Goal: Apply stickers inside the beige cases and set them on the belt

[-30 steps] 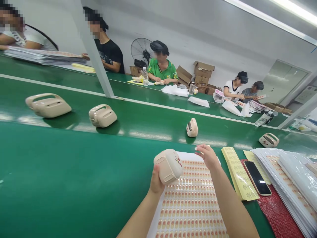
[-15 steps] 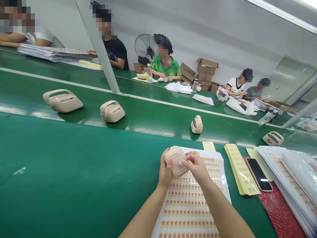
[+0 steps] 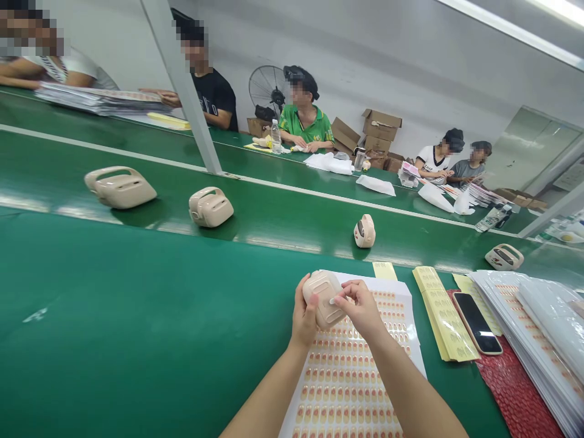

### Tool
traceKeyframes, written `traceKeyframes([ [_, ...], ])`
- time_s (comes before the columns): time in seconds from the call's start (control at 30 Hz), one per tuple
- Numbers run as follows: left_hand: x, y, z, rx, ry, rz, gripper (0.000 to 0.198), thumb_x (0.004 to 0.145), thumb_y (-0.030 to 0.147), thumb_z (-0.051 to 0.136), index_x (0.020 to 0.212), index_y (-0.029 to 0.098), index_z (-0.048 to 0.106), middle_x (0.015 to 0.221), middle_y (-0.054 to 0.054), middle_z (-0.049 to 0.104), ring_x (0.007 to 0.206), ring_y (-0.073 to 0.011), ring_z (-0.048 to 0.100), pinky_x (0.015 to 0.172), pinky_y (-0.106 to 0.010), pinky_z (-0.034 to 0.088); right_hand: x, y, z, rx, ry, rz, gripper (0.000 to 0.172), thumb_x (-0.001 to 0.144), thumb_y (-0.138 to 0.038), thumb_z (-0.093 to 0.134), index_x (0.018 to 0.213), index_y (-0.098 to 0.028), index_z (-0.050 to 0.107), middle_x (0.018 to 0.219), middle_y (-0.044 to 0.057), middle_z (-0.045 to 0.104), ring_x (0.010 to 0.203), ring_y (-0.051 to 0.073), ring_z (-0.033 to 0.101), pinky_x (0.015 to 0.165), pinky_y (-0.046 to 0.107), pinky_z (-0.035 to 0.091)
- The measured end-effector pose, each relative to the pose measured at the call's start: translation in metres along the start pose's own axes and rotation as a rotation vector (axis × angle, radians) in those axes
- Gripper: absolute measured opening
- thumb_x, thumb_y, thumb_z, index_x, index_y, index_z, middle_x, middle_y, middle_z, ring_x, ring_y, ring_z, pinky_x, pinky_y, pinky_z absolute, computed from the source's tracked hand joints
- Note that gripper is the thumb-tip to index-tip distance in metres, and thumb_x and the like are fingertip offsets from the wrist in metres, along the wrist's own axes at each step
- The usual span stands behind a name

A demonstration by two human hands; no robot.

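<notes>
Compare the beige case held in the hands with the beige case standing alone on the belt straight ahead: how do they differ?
The held case is gripped by the left hand, with the right hand pressing its face; the belt case stands on the conveyor belt, untouched. The held case hangs over the sticker sheet; the belt case sits on bare green. The belt case shows a dark panel; the held case shows none. Both are beige, rounded shells.

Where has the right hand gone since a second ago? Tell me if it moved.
Yes. The right hand came left and down the sticker sheet onto the beige casing.
</notes>
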State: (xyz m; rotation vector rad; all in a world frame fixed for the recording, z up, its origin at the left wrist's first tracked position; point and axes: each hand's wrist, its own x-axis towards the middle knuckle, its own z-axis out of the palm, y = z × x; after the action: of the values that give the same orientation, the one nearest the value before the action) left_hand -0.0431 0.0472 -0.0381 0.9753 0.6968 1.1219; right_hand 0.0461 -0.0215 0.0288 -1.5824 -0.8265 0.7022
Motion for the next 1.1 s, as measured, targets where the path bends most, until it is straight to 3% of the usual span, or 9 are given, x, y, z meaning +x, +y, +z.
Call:
traceKeyframes([
  [0.27,0.001,-0.003,-0.002,-0.033,-0.002,-0.016,0.075,0.061,0.065,0.061,0.119,0.021,0.044,0.127,-0.01,0.048,0.113,-0.0278,0.047,0.09,-0.036,0.039,-0.003,0.002,0.003,-0.12,0.045,-0.108,0.012,0.064,-0.028,0.061,0.062,-0.018,0.056,0.091,0.007,0.046,0.097,0.021,0.047,0.089,0.038,0.037],
  [0.57,0.001,-0.003,0.003,-0.052,0.042,0.07,0.074,0.059,0.065,0.064,0.115,0.018,0.048,0.124,-0.014,0.05,0.112,-0.0294,0.048,0.094,-0.038,0.038,-0.001,0.017,0.008,-0.424,0.174,-0.567,0.02,0.077,-0.034,0.049,0.065,-0.018,0.051,0.084,0.01,0.047,0.083,0.021,0.05,0.075,0.037,0.044],
  [0.67,0.001,-0.004,0.004,-0.089,0.046,0.066,0.071,0.061,0.062,0.065,0.115,0.019,0.049,0.124,-0.014,0.05,0.111,-0.0299,0.049,0.092,-0.038,0.04,0.002,0.022,0.007,-0.467,0.173,-0.637,0.023,0.08,-0.037,0.048,0.067,-0.019,0.051,0.086,0.01,0.047,0.082,0.021,0.051,0.07,0.036,0.046],
  [0.8,0.0,-0.007,0.004,-0.18,0.032,0.024,0.067,0.064,0.059,0.065,0.117,0.022,0.048,0.126,-0.012,0.05,0.111,-0.0293,0.049,0.09,-0.037,0.041,-0.001,0.025,0.004,-0.404,0.095,-0.556,0.028,0.081,-0.043,0.048,0.066,-0.019,0.052,0.091,0.011,0.047,0.086,0.022,0.051,0.062,0.033,0.047],
  [0.97,0.005,-0.008,0.005,-0.342,0.0,-0.088,0.066,0.067,0.063,0.058,0.112,0.016,0.054,0.116,-0.015,0.057,0.107,-0.0325,0.053,0.087,-0.042,0.044,-0.007,0.017,-0.002,-0.193,-0.025,-0.397,0.031,0.077,-0.048,0.055,0.068,-0.019,0.056,0.095,0.011,0.049,0.094,0.023,0.051,0.082,0.039,0.046],
  [1.1,0.008,-0.002,0.001,-0.5,-0.061,-0.232,0.066,0.066,0.067,0.053,0.104,0.014,0.06,0.102,-0.013,0.065,0.102,-0.0336,0.057,0.087,-0.046,0.045,0.004,0.005,-0.026,-0.024,0.078,-0.284,0.036,0.066,-0.053,0.063,0.066,-0.018,0.056,0.094,0.011,0.05,0.097,0.023,0.05,0.081,0.037,0.046],
])
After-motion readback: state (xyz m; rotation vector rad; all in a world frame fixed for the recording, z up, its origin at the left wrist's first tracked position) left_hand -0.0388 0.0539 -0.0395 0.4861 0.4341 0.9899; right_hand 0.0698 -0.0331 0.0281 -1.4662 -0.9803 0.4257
